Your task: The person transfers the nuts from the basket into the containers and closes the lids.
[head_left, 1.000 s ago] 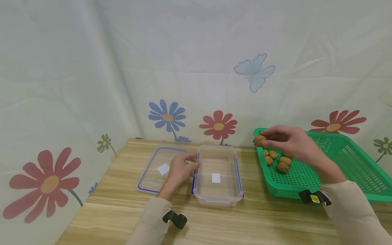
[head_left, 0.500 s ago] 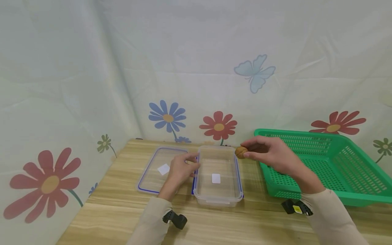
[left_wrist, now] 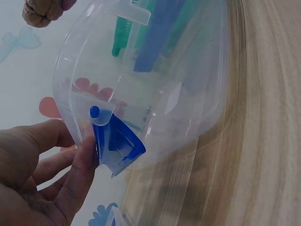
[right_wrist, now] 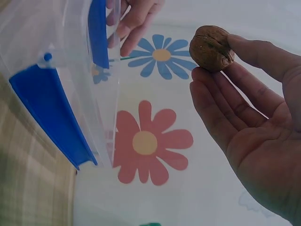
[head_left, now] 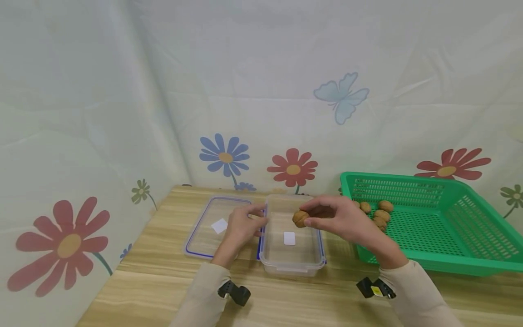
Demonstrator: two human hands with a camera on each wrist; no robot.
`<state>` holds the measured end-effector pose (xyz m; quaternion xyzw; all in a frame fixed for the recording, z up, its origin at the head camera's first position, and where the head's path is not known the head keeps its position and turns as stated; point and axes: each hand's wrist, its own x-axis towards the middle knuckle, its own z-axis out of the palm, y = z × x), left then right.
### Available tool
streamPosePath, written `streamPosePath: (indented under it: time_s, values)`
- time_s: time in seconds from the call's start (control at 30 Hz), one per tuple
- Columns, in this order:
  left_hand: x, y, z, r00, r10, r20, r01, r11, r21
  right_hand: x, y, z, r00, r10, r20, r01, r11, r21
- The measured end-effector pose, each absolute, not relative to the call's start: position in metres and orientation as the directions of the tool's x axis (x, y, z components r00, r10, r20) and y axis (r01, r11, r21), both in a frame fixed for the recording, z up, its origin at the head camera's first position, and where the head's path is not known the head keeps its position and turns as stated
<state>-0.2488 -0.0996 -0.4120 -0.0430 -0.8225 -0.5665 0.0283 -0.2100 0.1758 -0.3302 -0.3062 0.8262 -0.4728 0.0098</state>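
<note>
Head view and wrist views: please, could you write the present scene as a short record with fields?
Right hand: pinches a walnut above the container, apart from it
Left hand: fingers touch the container's left side
Container: clear, uncovered, blue clips on its sides
Lid: flat on the table, left of the container
Basket: green, right of the container, holds several walnuts

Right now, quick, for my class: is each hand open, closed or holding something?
Left hand: open, touching the box.
Right hand: holding a walnut.
</note>
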Motion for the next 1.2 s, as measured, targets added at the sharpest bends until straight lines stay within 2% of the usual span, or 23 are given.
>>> streamPosePath:
  time_s: [1.2]
  values:
    - [-0.249, -0.099, -0.412, -0.993, 0.035, 0.11, 0.115, 0.364, 0.924, -0.212, 0.126, -0.376, -0.736, -0.646, 0.204, -0.508, 0.327, -0.797]
